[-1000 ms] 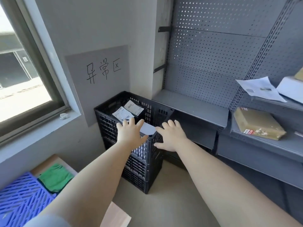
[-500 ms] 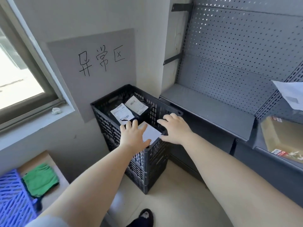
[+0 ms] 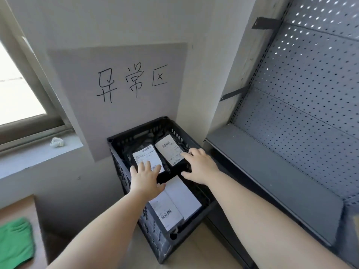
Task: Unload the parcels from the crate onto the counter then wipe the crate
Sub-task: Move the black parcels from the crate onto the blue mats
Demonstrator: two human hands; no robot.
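Head view, steeply down, close over crate (image 3: 165, 191)

- I see a parcel-handling storeroom, probably a courier pickup point.
- Grey metal shelving (image 3: 272, 183) with a perforated back panel (image 3: 303, 90) fills the right wall.
- A handwritten grey wall sign (image 3: 124, 94) marks a sorting zone.
- Below it, a black plastic crate (image 3: 124, 177) holds barcode-labelled parcels (image 3: 169, 148).
- The walls are bare, with a plain window (image 3: 17, 90) at left.

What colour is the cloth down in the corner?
The cloth is bright green, seen at the lower left of the head view.
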